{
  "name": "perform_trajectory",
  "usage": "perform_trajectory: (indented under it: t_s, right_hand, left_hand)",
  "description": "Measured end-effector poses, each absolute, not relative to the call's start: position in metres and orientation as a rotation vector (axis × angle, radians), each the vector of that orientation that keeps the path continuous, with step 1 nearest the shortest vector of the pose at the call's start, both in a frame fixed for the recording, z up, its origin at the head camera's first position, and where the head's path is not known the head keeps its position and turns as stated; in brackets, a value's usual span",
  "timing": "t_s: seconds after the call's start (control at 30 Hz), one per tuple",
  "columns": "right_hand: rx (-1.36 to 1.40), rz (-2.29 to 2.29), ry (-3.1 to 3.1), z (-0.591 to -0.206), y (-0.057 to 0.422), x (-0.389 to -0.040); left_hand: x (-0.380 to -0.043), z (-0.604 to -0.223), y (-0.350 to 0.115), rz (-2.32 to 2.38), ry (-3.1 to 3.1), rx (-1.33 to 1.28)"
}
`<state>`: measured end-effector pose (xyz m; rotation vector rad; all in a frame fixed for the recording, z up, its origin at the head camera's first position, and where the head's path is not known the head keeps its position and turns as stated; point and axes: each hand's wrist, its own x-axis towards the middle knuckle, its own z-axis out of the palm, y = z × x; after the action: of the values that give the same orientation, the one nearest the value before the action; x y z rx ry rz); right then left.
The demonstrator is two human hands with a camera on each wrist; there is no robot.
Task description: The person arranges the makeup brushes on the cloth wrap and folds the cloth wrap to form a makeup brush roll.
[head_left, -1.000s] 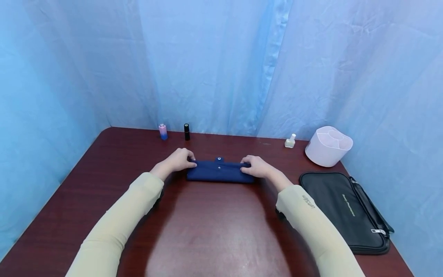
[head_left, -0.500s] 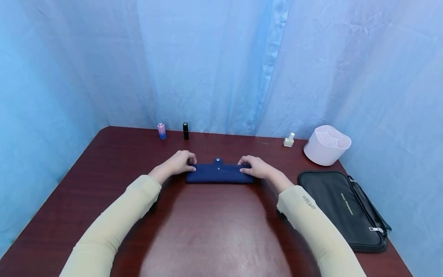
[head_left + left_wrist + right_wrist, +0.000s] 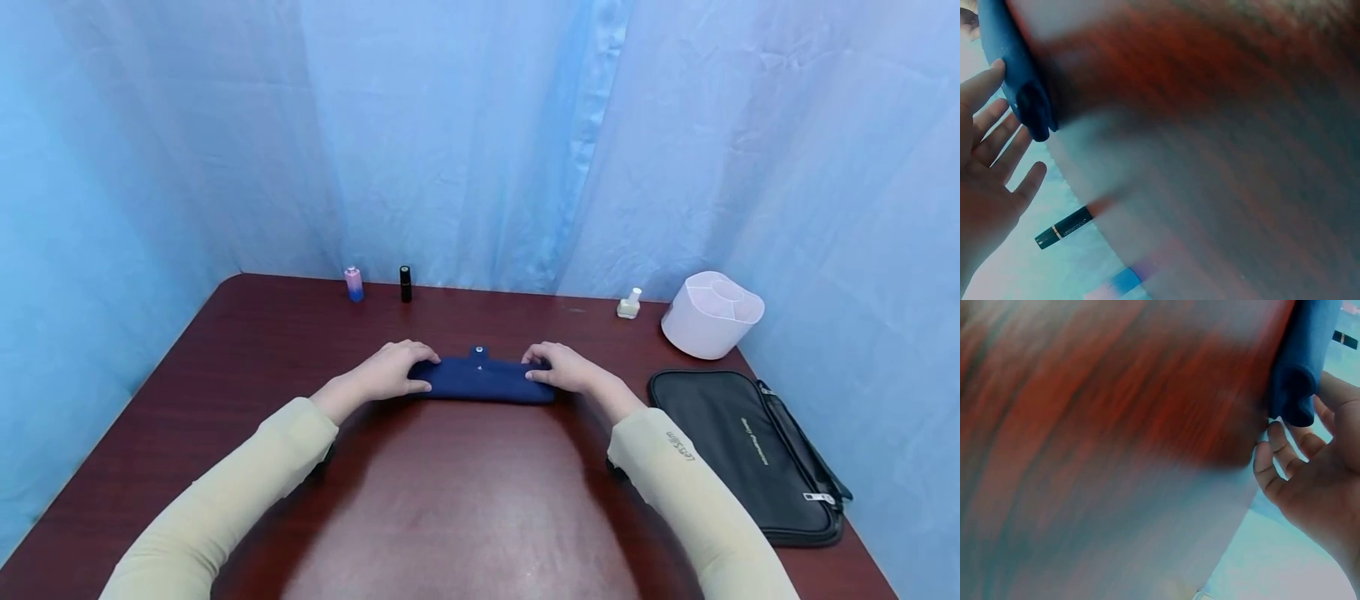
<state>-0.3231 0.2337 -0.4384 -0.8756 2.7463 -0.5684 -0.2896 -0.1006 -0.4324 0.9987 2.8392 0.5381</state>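
Observation:
A navy fabric roll point(image 3: 480, 382), folded into a long flat bundle, lies crosswise on the table. A small snap tab point(image 3: 479, 351) with a metal stud sticks out from its far edge. At the roll's left end is my left hand point(image 3: 390, 370), its thumb touching the near side; in the left wrist view its fingers point(image 3: 1007, 140) spread nearly straight beyond the roll. My right hand point(image 3: 562, 367) holds the right end, thumb on the near side and bent fingers on the far side. The roll's layered end point(image 3: 1294, 394) shows in the right wrist view.
Along the back edge of the table stand a pink-and-blue bottle point(image 3: 354, 284), a black lipstick tube point(image 3: 406, 284) and a white-capped nail polish bottle point(image 3: 628, 305). A white divided holder point(image 3: 705, 325) and a flat black zip case point(image 3: 742, 450) are on the right. Blue curtains point(image 3: 450, 150) surround the table.
The roll has come slightly nearer to me, and one of its two visible studs is now the fainter. My left hand's fingers have spread wider; the right stays at its end.

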Motion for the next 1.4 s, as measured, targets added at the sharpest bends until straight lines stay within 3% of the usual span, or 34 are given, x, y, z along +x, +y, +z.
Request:
perform_trajectory:
  t_s: [0.37,0.77,0.97,1.4]
  right_hand:
    - [-0.79,-0.524,2.771,-0.426,0.212,-0.318]
    - [-0.578,-0.672,2.547,-0.426,0.172,-0.336]
    - [-0.646,-0.922,2.482,-0.435,0.171,-0.338]
    - [-0.888,-1.021,2.614,-0.453,0.177,-0.33]
  left_hand:
    - [-0.292,-0.439,-0.097,0.548,2.838,0.976]
    - [-0.292,-0.443,-0.095,0.579,2.843,0.934]
    - [-0.293,-0.444,-0.096,0.577,2.848,0.933]
    - [-0.296,-0.442,-0.096,0.59,2.835,0.914]
